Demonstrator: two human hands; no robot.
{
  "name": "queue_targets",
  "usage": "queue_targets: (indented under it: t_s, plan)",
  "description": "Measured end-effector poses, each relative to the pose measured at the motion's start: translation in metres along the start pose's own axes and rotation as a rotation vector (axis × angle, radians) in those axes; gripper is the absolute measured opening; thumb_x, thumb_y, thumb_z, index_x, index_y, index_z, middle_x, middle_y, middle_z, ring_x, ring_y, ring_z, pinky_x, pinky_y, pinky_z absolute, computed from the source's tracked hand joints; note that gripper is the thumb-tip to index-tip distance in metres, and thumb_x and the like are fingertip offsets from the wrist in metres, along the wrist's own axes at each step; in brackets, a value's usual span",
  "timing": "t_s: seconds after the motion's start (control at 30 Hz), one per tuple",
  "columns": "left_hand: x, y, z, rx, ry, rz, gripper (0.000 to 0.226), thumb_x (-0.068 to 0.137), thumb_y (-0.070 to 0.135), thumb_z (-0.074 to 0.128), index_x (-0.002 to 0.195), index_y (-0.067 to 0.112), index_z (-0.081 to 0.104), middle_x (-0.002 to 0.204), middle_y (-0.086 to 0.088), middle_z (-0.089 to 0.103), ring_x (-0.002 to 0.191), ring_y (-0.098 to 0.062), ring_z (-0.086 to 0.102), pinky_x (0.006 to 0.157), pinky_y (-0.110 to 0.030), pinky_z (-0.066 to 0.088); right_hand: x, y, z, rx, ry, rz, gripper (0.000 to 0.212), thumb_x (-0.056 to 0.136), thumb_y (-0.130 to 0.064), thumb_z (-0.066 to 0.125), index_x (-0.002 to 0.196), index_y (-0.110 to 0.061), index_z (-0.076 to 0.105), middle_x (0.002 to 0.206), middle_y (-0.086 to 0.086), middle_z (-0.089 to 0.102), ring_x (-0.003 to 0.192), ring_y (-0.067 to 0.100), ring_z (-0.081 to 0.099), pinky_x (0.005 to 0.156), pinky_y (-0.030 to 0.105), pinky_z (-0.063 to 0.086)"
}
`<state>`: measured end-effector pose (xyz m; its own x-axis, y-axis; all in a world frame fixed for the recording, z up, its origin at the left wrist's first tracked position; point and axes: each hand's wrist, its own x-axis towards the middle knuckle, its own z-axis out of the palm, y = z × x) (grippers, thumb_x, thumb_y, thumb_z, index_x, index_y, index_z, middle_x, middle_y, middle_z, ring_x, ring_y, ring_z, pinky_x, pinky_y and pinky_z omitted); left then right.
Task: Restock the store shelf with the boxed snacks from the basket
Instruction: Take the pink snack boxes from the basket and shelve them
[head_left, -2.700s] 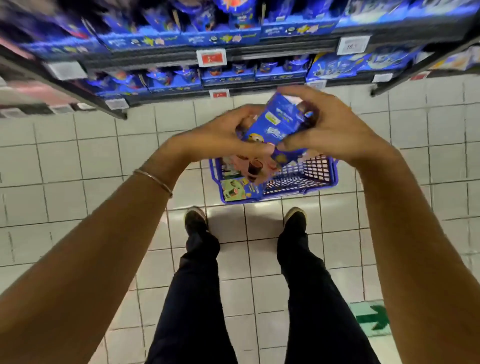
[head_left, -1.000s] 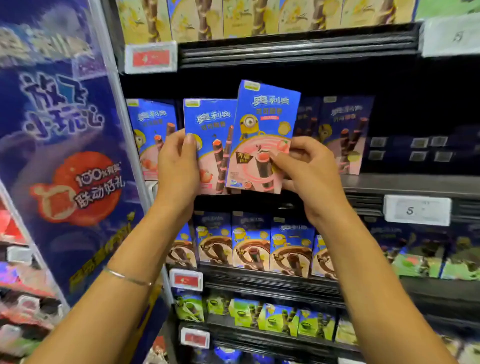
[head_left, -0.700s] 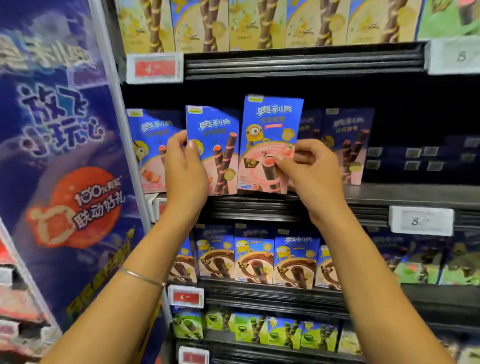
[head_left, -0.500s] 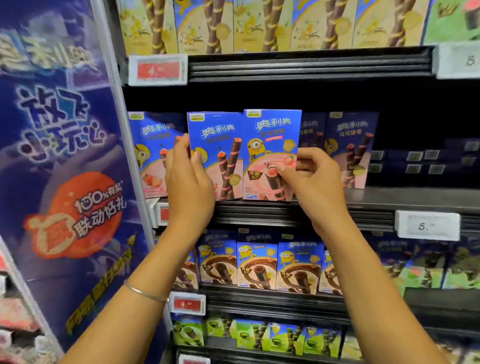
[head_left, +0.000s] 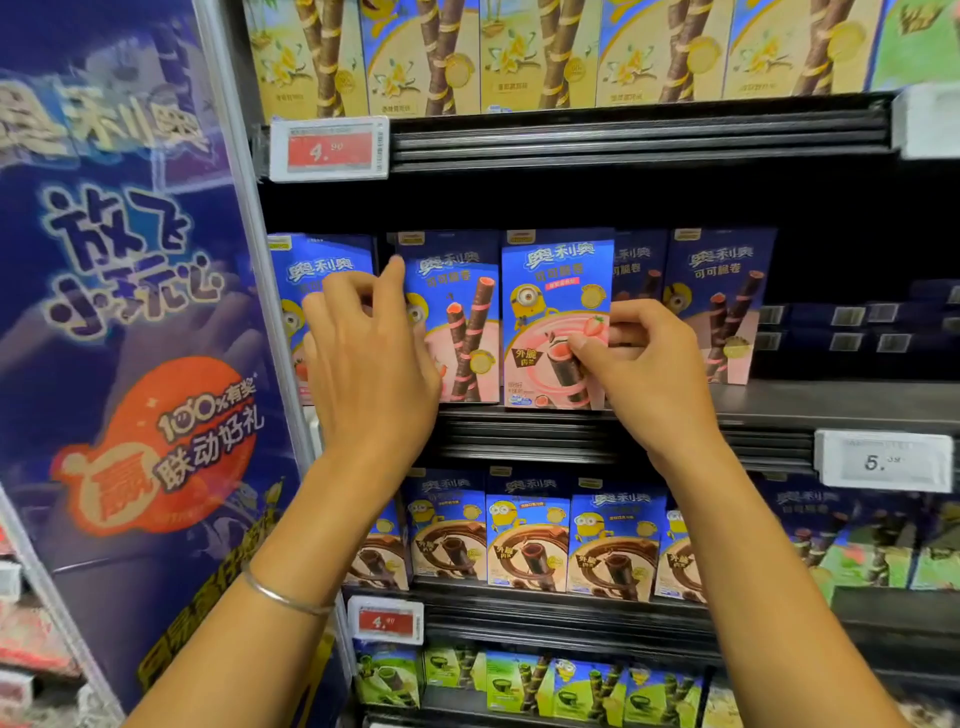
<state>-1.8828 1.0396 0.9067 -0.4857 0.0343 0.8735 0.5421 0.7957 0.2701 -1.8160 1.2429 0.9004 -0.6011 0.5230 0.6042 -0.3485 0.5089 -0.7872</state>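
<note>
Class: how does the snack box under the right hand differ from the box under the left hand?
The right-hand box shows a strawberry and one short cut roll; the left-hand box shows two tall sticks. The right hand pinches the first's right edge; the left hand grips the second's left edge. Both are blue and pink, upright on one shelf.

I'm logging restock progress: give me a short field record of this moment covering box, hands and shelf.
placing: strawberry box, upright, base at the middle shelf's front edge
right hand: pinches the strawberry box's right edge
left hand: on the neighbouring box to its left; grip unclear
shelf below: chocolate boxes in a row
</note>
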Motion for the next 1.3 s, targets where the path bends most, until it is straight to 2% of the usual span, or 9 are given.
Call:
queue_targets:
  t_s: [0.13,0.27,0.37,0.5,0.6,0.87,1.0,1.13,1.3]
  plan:
    - [0.003,0.001,-0.006,-0.017,0.053,0.023,0.062,0.090,0.012,0.067,0.150,0.014,0.052,0.146,-0.020,0.045,0.127,-0.042,0.044,0.090,-0.052,0.040,0.003,0.003,-0.001,-0.029,0.011,-0.008,0.029,0.087,-0.023,0.077,0.113,-0.023,0.065,0.104,-0.010,0.071,0.093,0.001,0.068,0.072,0.018,0.055]
    - [0.013,0.010,-0.011,0.010,0.068,0.133,0.062,0.093,0.018,0.065,0.153,0.014,0.050,0.160,-0.014,0.040,0.152,-0.037,0.032,0.119,-0.059,0.027,0.005,0.006,-0.004,-0.098,0.027,-0.021,0.031,0.088,-0.024,0.075,0.117,-0.022,0.064,0.105,-0.013,0.070,0.088,-0.008,0.065,0.067,0.008,0.049]
    - [0.020,0.016,-0.009,0.010,0.021,0.166,0.059,0.097,0.029,0.061,0.154,0.017,0.047,0.159,-0.009,0.042,0.153,-0.033,0.032,0.126,-0.061,0.014,0.004,0.005,-0.003,-0.154,0.028,-0.045,0.030,0.089,-0.027,0.074,0.117,-0.024,0.062,0.106,-0.014,0.067,0.092,-0.001,0.065,0.076,0.017,0.052]
    - [0.024,0.021,-0.002,0.044,-0.031,0.206,0.066,0.095,0.039,0.062,0.155,0.019,0.043,0.156,-0.006,0.043,0.149,-0.029,0.036,0.128,-0.060,-0.002,0.003,0.003,0.001,-0.157,0.000,-0.055,0.030,0.091,-0.026,0.073,0.117,-0.025,0.058,0.094,-0.020,0.064,0.082,-0.011,0.064,0.060,0.004,0.046]
    - [0.024,0.022,0.001,0.035,-0.020,0.232,0.070,0.090,0.040,0.068,0.152,0.017,0.045,0.150,-0.005,0.049,0.145,-0.029,0.041,0.127,-0.059,-0.005,0.003,0.003,0.001,-0.150,-0.024,-0.063,0.032,0.091,-0.025,0.074,0.118,-0.022,0.057,0.093,-0.021,0.062,0.078,-0.023,0.059,0.058,0.001,0.045]
    - [0.030,0.022,0.005,0.007,0.007,0.261,0.069,0.085,0.041,0.079,0.144,0.013,0.056,0.139,-0.008,0.058,0.136,-0.035,0.048,0.126,-0.061,0.018,0.007,0.003,-0.007,-0.162,-0.088,-0.057,0.039,0.088,-0.028,0.077,0.121,-0.020,0.059,0.107,-0.010,0.069,0.091,-0.003,0.066,0.063,0.011,0.054]
    - [0.032,0.028,0.009,-0.057,-0.009,0.293,0.069,0.085,0.038,0.081,0.144,0.010,0.057,0.139,-0.009,0.057,0.132,-0.036,0.047,0.110,-0.052,0.040,0.011,0.006,-0.020,-0.177,-0.075,-0.039,0.038,0.088,-0.027,0.077,0.122,-0.021,0.061,0.107,-0.008,0.071,0.094,0.002,0.068,0.078,0.025,0.059]
    - [0.031,0.037,0.014,-0.147,-0.044,0.270,0.068,0.087,0.033,0.083,0.145,0.009,0.056,0.138,-0.011,0.056,0.133,-0.036,0.045,0.101,-0.050,0.045,0.014,0.011,-0.036,-0.179,-0.067,-0.013,0.036,0.088,-0.027,0.077,0.121,-0.022,0.061,0.106,-0.009,0.072,0.095,0.005,0.070,0.082,0.033,0.061]
    - [0.029,0.046,0.020,-0.127,-0.021,0.252,0.069,0.085,0.035,0.084,0.144,0.011,0.056,0.134,-0.012,0.056,0.131,-0.036,0.045,0.094,-0.046,0.044,0.017,0.015,-0.049,-0.187,-0.053,-0.004,0.040,0.089,-0.028,0.076,0.124,-0.020,0.060,0.103,-0.010,0.072,0.093,0.001,0.070,0.071,0.018,0.057]
